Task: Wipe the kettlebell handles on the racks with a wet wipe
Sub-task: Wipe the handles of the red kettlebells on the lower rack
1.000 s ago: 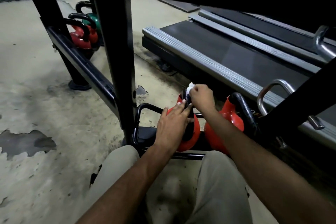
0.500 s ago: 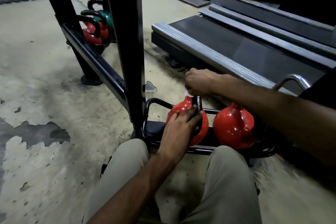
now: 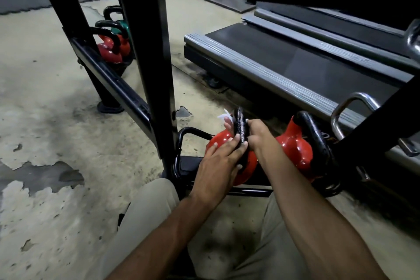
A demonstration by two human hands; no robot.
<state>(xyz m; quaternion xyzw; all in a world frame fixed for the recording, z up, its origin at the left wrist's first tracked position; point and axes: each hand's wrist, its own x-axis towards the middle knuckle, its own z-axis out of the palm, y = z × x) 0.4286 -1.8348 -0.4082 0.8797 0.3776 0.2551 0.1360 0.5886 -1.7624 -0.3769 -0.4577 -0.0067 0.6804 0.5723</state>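
The wet wipe [image 3: 223, 118] shows only as a white scrap poking out left of the black handle [image 3: 239, 124], just right of the frame's centre. The rest is hidden under the right hand [image 3: 258, 135], whose grip is curled round the handle with the wipe pressed beneath. The left hand [image 3: 218, 166] lies flat, fingers straight, over the red kettlebell [image 3: 214, 142], covering much of its body. That kettlebell sits in the low rack tray [image 3: 189, 167] beside a second red kettlebell [image 3: 293, 146], partly hidden by the right forearm. A black post [image 3: 156, 75] rises from the tray. In the upper left, more kettlebells [image 3: 109, 49], red and green, sit in another rack, partly behind its bars. A treadmill [image 3: 295, 63] is cut off at the right edge. Peeling floor [image 3: 45, 102] fills the left.
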